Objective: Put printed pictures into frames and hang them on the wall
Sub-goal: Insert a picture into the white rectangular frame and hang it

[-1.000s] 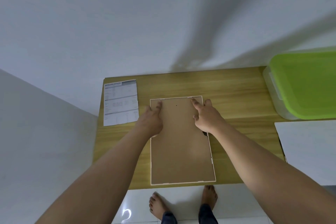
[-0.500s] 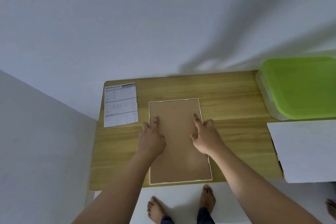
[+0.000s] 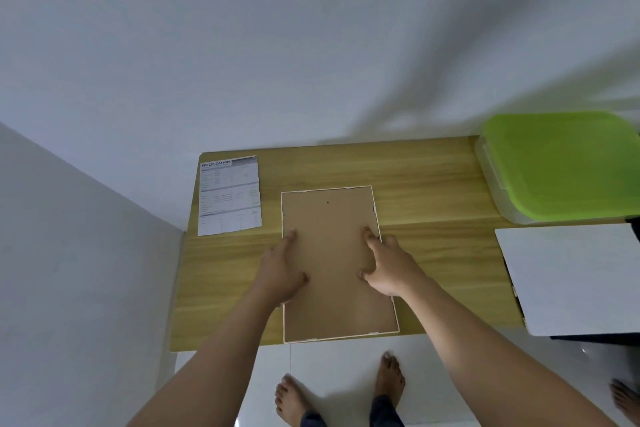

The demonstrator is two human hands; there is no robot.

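Observation:
A picture frame [image 3: 332,218] with a thin white rim lies face down on the wooden table [image 3: 433,253], its brown backing board up. My left hand [image 3: 282,274] rests flat on the board's left edge, near the middle of the frame's length. My right hand [image 3: 388,267] presses on the right edge, fingers spread, index finger pointing forward. Neither hand grips anything. A printed specification sheet [image 3: 229,194] lies at the table's far left corner.
A clear box with a green lid [image 3: 561,166] stands at the far right. A white board [image 3: 575,277] lies on the right, overhanging the table's front edge. Grey walls close the back and left. My bare feet [image 3: 294,399] stand on white floor; another person's foot [image 3: 627,402] shows at right.
Both hands have slid from the frame's far end toward me along its side edges. The view has shifted a little, so the table sits lower and further right.

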